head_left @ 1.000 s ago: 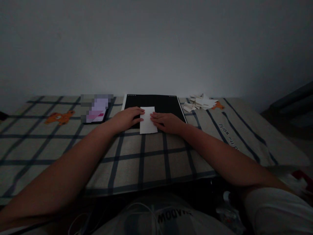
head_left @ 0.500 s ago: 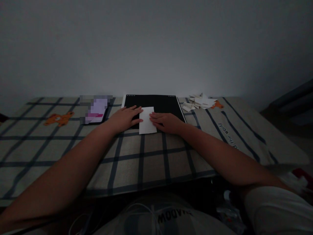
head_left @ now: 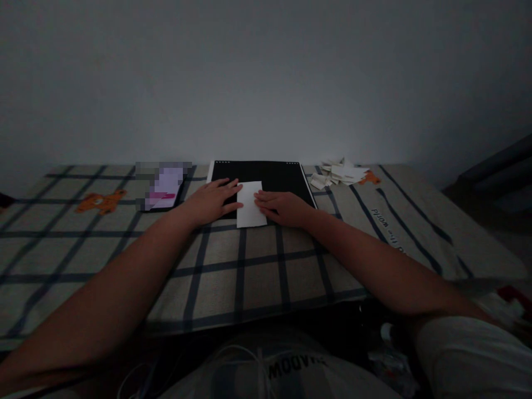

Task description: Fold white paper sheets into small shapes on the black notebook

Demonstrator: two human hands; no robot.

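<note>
Currently I see both hands flat and unclenched, gripping nothing. Left hand [head_left: 214,198] presses its fingertips on the left edge of the white paper [head_left: 250,204]; right hand [head_left: 282,206] does the same on the right edge. Paper lies on the near edge of the black mat [head_left: 270,173], overhanging onto the checked cloth [head_left: 257,266] that covers the surface. Phone [head_left: 163,187] sits just left of the mat. Pile of paper scraps [head_left: 341,173] is at far right, apart from the hands. Lighting is dim.
</note>
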